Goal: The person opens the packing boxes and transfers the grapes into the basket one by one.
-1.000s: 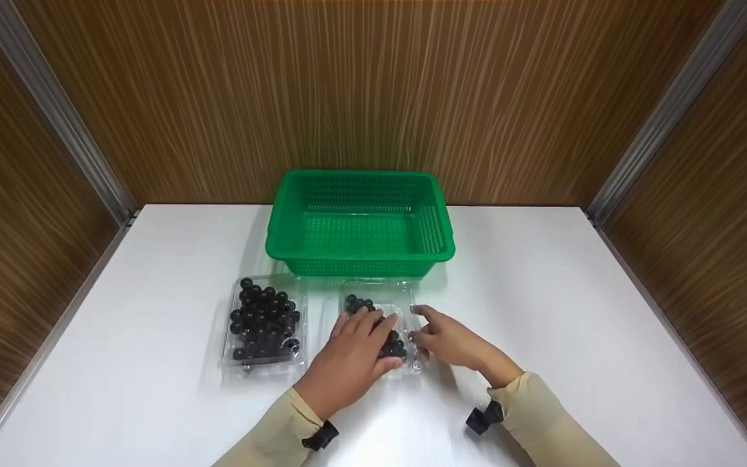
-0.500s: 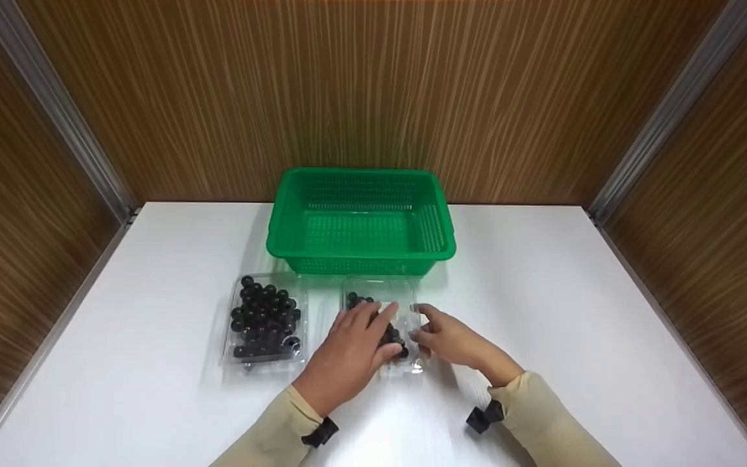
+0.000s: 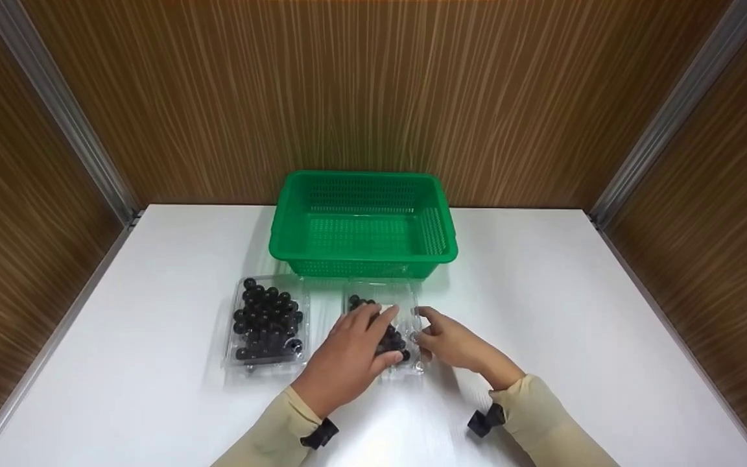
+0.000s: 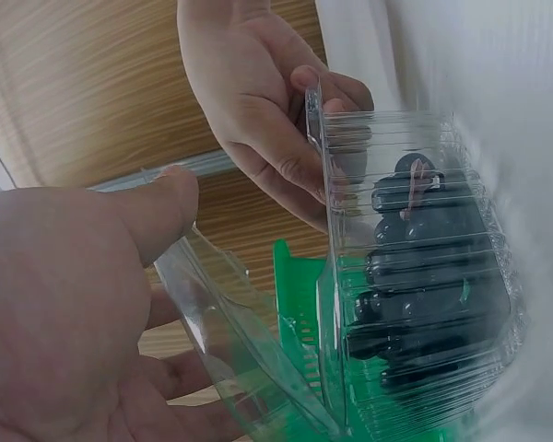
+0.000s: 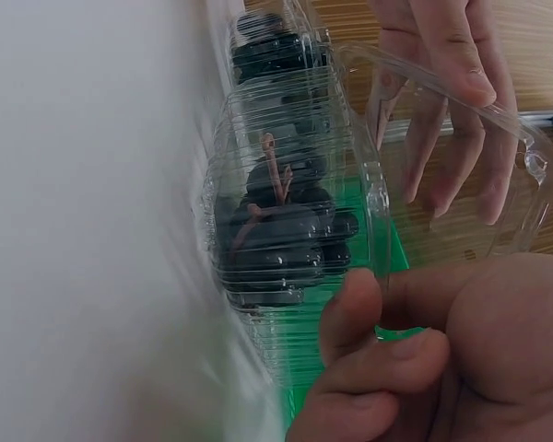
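A clear plastic clamshell box (image 3: 406,301) of dark grapes (image 3: 394,342) stands before me, its hinged lid (image 5: 535,166) tilted partly up. My left hand (image 3: 346,363) reaches over it, fingers spread and fairly straight against the lid. In the left wrist view the thumb tip lies at the lid's edge, and the fingers show through the plastic. From the right side, my right hand (image 3: 456,342) pinches the rim of the box between thumb and curled fingers. Stems (image 5: 276,175) show among the grapes through the ribbed wall. The left hand hides part of the fruit in the head view.
A second clear box (image 3: 303,292) of dark grapes (image 3: 268,318) sits to the left. Behind both boxes is a green perforated basket (image 3: 364,258) with nothing inside. Wood-grain panels (image 3: 373,84) surround the white table (image 3: 542,292) at the back and sides.
The left hand's fingertips have shifted slightly forward over the lid. The right hand, both boxes and the basket have stayed about where they were.
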A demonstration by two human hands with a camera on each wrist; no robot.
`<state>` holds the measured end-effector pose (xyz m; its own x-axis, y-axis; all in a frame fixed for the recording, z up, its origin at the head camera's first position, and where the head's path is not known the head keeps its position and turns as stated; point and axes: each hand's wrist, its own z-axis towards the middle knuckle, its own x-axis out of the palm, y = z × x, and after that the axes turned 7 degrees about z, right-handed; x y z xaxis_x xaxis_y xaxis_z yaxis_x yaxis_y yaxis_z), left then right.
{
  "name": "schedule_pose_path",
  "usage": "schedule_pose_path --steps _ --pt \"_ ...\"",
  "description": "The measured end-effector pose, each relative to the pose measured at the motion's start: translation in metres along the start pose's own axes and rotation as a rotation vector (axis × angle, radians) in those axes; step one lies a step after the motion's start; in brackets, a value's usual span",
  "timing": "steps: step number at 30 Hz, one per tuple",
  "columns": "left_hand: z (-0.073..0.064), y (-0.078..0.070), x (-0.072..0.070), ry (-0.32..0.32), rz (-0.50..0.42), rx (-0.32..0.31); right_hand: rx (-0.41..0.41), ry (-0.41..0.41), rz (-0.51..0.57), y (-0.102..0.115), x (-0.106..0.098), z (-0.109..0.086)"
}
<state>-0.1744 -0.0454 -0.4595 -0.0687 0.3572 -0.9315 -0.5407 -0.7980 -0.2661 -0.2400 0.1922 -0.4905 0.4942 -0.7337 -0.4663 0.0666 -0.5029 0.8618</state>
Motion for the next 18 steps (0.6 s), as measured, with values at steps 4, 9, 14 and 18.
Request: schedule_pose_path --steps 4,9,14,18 --pt "-0.0009 -0.0006 -0.0001 0.005 0.008 0.001 -0.006 0.004 0.005 -0.0005 0.0008 -0.0005" --pt "-0.0014 -0.0001 0.0002 0.003 0.025 0.009 -0.004 0.015 0.024 -0.0009 0.0010 -0.0005" --pt "-0.0010 0.0006 -0.0013 0.011 0.025 0.011 -0.007 0.018 0.039 -0.0013 0.0007 0.0001" --pt "-0.0006 0.0011 -0.0024 0.017 0.012 0.008 -0.003 0.016 0.039 -0.0016 0.0003 0.0002"
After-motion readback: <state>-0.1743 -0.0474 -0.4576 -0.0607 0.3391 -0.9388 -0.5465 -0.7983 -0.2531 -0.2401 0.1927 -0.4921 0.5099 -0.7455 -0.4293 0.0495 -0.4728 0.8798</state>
